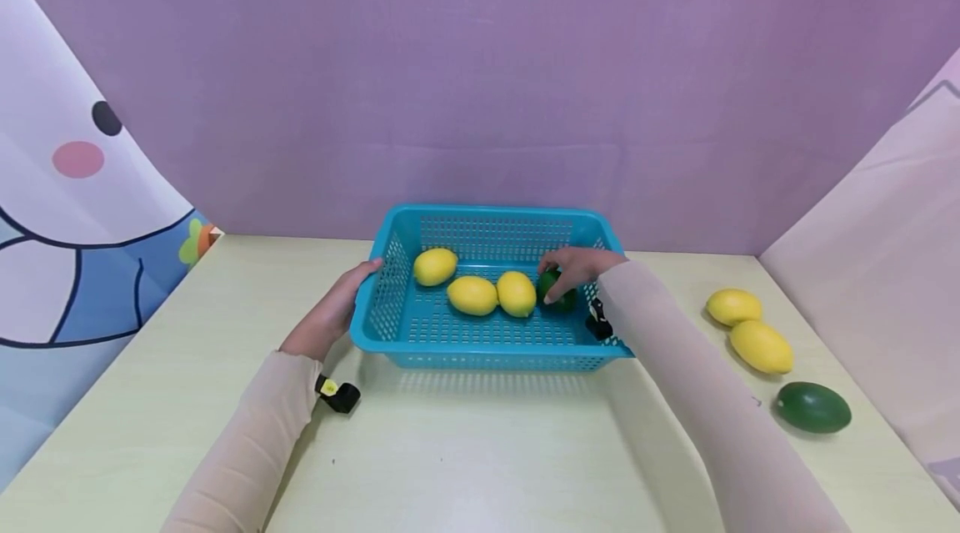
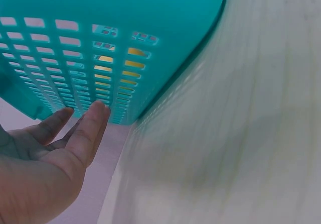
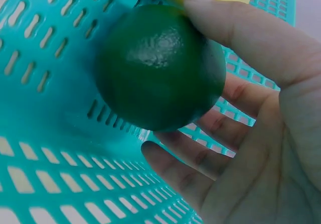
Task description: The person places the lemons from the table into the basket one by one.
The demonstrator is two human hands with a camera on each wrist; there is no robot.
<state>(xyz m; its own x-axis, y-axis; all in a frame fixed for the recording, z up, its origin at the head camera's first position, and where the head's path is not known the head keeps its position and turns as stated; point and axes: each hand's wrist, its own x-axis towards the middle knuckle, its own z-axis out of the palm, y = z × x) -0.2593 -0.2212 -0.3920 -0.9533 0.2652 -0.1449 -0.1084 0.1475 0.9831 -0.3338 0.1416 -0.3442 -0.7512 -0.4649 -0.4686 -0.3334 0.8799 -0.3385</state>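
A blue plastic basket [image 1: 495,356] with slotted walls stands on the table. My left hand [image 1: 341,299] holds its left rim. In the left wrist view, the fingers [image 2: 88,138] lie against the outer side wall, while the thumb is hidden. Inside the basket's right end, my right hand [image 1: 573,266] grips a glossy dark green oval fruit [image 3: 160,68]. The thumb is on one side of it and the fingers curve round the other. Beside that fruit lie two touching lemons [image 1: 517,294], and a third lemon [image 1: 435,267] sits farther left.
On the table [image 1: 480,450], right of my right forearm, two more lemons [image 1: 761,347] lie against each other. Nearer to me is another dark green oval fruit [image 1: 813,408]. A purple cloth [image 1: 480,82] hangs behind the table, with printed cloth at the left.
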